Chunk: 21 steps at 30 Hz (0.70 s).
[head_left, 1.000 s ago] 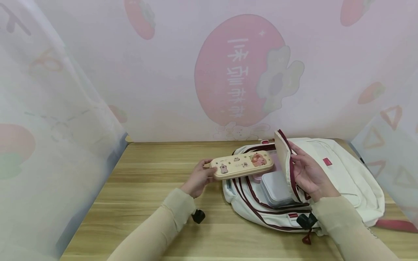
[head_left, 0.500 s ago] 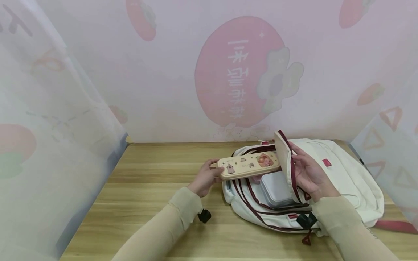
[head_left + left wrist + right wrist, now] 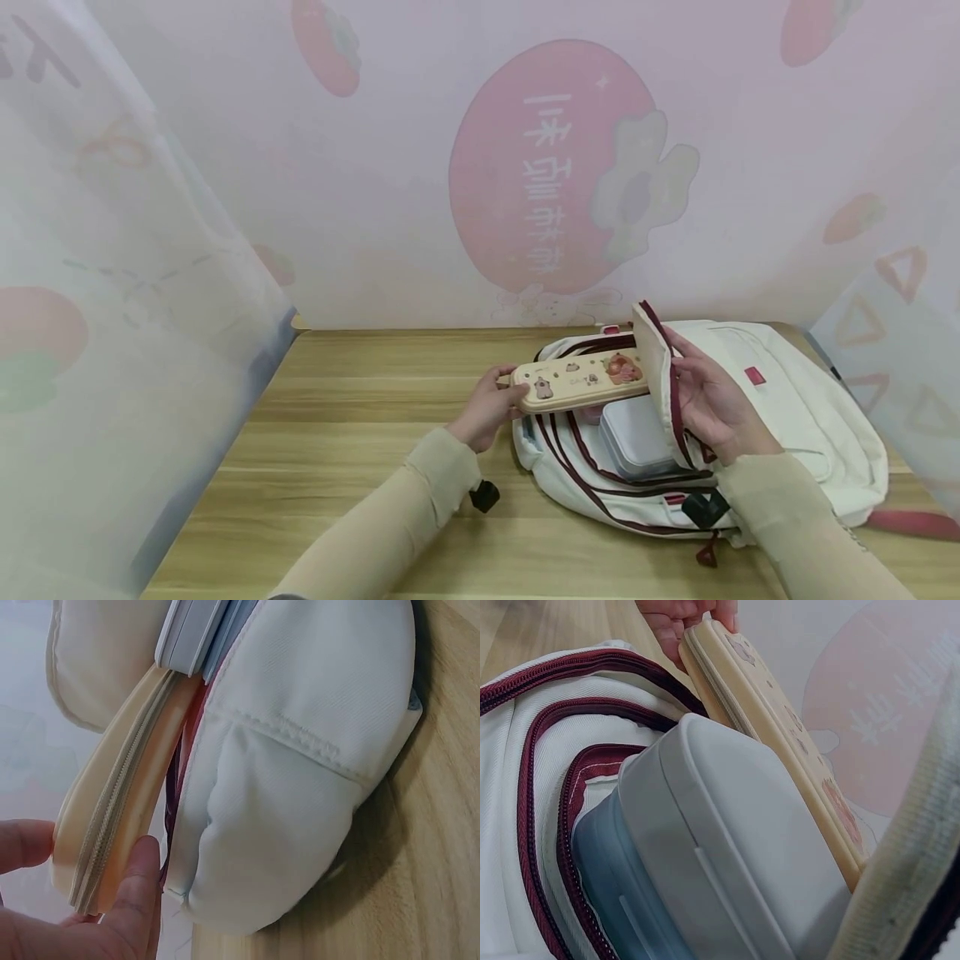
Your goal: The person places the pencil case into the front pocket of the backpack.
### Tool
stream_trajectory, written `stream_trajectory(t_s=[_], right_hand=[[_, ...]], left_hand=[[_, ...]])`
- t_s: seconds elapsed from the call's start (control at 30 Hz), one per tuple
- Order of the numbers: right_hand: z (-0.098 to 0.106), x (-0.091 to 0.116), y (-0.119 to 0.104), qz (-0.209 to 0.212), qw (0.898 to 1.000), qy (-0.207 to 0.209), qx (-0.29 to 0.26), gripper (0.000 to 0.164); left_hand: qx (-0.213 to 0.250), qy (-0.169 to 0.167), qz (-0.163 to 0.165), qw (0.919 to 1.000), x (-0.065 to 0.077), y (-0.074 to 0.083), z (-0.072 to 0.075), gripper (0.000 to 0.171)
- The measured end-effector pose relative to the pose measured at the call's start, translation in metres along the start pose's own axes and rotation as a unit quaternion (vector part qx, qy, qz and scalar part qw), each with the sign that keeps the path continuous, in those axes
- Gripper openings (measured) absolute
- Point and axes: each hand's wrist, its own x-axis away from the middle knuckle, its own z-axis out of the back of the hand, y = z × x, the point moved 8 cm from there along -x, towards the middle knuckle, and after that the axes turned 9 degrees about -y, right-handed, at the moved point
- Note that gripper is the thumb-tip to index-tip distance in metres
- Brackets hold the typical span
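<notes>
A cream zippered pencil case [image 3: 581, 381] with cartoon pictures is pinched at its left end by my left hand [image 3: 487, 408]. Its right end lies behind the lifted flap [image 3: 654, 375] of a white backpack [image 3: 780, 400] with dark red zippers. My right hand [image 3: 716, 400] holds that flap up by its edge. Inside the open pocket sits a pale grey lidded box [image 3: 735, 825] with a blue box [image 3: 622, 877] beneath it. In the right wrist view the pencil case [image 3: 780, 742] stands slanted beside the grey box. A bit of something pink [image 3: 592, 413] shows under the case.
The backpack lies flat on a wooden table [image 3: 360, 433], at its right side. A red strap [image 3: 915, 523] extends from the bag's right. Printed cloth [image 3: 375, 208] hangs behind and on both sides of the table.
My left hand has moved right with the pencil case, and the case's right end has gone behind the flap. My right hand stays in place, still holding the flap.
</notes>
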Motion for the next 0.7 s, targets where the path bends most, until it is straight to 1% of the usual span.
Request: stream_trajectory(t_s=[0.3, 0.4, 0.53, 0.7], right_hand=[[-0.001, -0.001, 0.000, 0.001, 1.000, -0.013, -0.013, 0.043], [-0.001, -0.002, 0.002, -0.001, 0.999, -0.026, -0.028, 0.044], [-0.002, -0.004, 0.003, -0.007, 0.997, -0.054, -0.053, 0.048], [-0.002, -0.005, 0.004, -0.012, 0.995, -0.067, -0.069, 0.048]], left_hand=[[-0.009, 0.008, -0.003, 0.9999, -0.004, 0.002, -0.011, 0.049], [-0.009, 0.009, -0.003, 0.9999, -0.005, 0.001, -0.014, 0.049], [-0.012, 0.012, 0.000, 0.9999, -0.005, 0.002, -0.018, 0.050], [-0.012, 0.014, 0.001, 0.9998, -0.008, 0.002, -0.025, 0.050]])
